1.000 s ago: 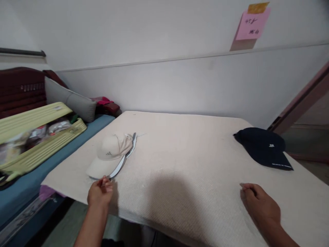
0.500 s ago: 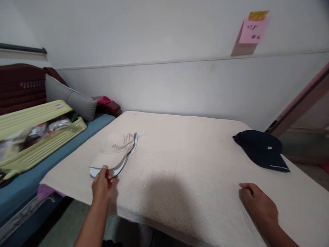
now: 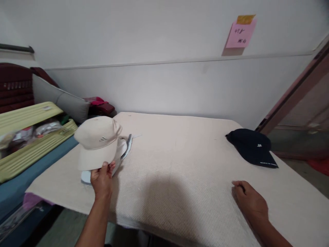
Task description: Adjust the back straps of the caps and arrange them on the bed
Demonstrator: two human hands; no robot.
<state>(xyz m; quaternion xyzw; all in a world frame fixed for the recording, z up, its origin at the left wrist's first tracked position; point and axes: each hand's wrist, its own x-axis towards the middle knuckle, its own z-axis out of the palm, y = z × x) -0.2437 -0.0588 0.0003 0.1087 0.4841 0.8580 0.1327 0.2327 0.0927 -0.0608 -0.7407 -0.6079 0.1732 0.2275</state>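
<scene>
My left hand [image 3: 102, 177] pinches the edge of the brim of a cream baseball cap [image 3: 96, 137], which has a small striped emblem on its front. The cap is tilted up off the table. Beneath and behind it lie other caps; a light blue brim [image 3: 85, 176] and a pale crown [image 3: 121, 146] show, the rest being hidden. At the right, my right hand [image 3: 250, 199] rests on the table with its fingers curled in and nothing seen in them. Beyond it a navy baseball cap [image 3: 253, 146] sits with its brim toward the front right.
A cream cloth [image 3: 177, 147] covers the table, whose far edge meets a white wall [image 3: 154, 85]. On the left, a blue bench holds a grey cushion [image 3: 60, 97] and a yellow-green rack [image 3: 31, 115] with bagged items. A pink note [image 3: 240, 34] is taped to the wall.
My left hand has lifted the cream cap by its brim, uncovering part of the caps below. My right hand stays on the table. The whole view has shifted slightly.
</scene>
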